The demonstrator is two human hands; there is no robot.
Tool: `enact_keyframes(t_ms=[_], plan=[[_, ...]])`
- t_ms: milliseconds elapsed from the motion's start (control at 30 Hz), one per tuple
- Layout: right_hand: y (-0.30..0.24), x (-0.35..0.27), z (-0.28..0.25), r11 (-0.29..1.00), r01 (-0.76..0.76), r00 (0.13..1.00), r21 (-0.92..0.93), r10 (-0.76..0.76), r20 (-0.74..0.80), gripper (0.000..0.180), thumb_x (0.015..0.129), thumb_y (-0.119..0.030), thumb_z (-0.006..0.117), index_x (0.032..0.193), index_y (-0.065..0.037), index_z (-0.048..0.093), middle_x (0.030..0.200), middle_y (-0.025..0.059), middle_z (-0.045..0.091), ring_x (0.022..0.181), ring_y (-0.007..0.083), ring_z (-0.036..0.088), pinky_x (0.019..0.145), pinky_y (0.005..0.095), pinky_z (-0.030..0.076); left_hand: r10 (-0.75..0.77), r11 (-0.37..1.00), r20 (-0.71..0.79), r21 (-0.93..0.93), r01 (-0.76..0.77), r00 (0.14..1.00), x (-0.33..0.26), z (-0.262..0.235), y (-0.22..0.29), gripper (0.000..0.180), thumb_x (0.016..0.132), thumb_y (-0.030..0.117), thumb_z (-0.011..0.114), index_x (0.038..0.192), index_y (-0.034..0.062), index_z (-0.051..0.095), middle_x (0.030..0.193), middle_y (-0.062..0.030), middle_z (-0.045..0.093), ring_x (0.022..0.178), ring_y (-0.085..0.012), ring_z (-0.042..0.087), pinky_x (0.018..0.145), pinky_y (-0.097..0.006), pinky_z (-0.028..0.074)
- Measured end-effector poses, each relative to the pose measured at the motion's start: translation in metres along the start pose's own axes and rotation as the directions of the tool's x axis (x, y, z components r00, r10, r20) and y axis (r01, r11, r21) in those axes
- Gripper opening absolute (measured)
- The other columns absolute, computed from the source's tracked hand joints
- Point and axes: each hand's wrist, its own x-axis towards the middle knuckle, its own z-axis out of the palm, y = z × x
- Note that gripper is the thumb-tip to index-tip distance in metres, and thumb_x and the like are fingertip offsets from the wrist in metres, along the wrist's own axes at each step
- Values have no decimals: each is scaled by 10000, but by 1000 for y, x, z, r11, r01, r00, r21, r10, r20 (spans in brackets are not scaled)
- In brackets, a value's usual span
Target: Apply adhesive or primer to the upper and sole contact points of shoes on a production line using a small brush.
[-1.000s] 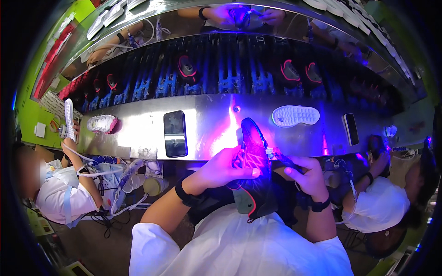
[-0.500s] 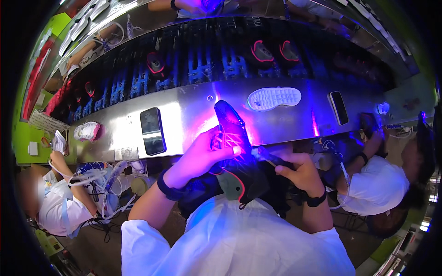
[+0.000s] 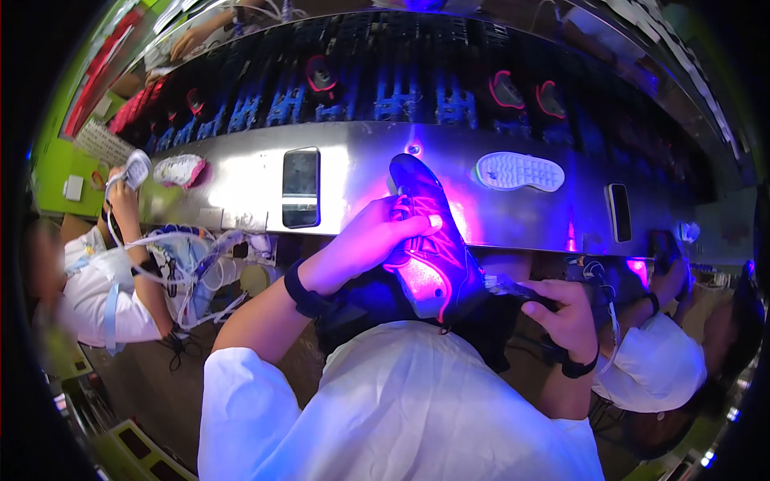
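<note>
We hold shoe [image 3: 445, 258] & brush-like tool [image 3: 501, 284]
L hand [image 3: 377, 234]: fingers pinch shoe; R hand [image 3: 566, 315]: fingers curled round tool. Prob. best: steady shoe, light strokes.

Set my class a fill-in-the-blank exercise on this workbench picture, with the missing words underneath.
1. The dark shoe upper is held in the ____ grip.
2. The right grip holds a brush-like tool by its dark ____.
3. The white sole nearest the shoe upper lies to its ____.
Missing words: left; handle; right.
</note>
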Motion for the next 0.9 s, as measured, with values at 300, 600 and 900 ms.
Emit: enact_keyframes(t_ms=[300, 600, 900], plan=[[-22, 33, 10, 995, 38, 999, 95, -34, -41, 307, 929, -123, 743, 1212, -5, 728, 1053, 131, 774, 933, 181, 718, 874, 325, 536, 127, 991, -67, 60, -123, 990, -6, -4, -6, 498, 920, 197, 778, 1305, -40, 568, 1127, -102, 713, 993, -167, 706, 875, -325, 579], [-16, 7, 2, 996, 93, 996, -15, -93, 12, 330, 882, -115, 780, 1193, -11, 743, 1014, 139, 770, 899, 223, 724, 850, 321, 543, 123, 988, -84, -79, -129, 989, -18, -4, -5, 568, 912, 168, 780, 1368, -32, 507, 1171, -101, 677, 1037, -180, 687, 898, -326, 565], [-13, 8, -9, 987, 82, 986, -141, -101, -131, 328, 858, -104, 797, 1171, -19, 746, 822, 124, 694, 736, 212, 660, 679, 318, 494, 135, 977, -121, -150, -152, 983, -2, 11, -16, 533, 938, 150, 747, 1373, 2, 476, 1228, -111, 653, 1062, -187, 684, 930, -347, 563]])
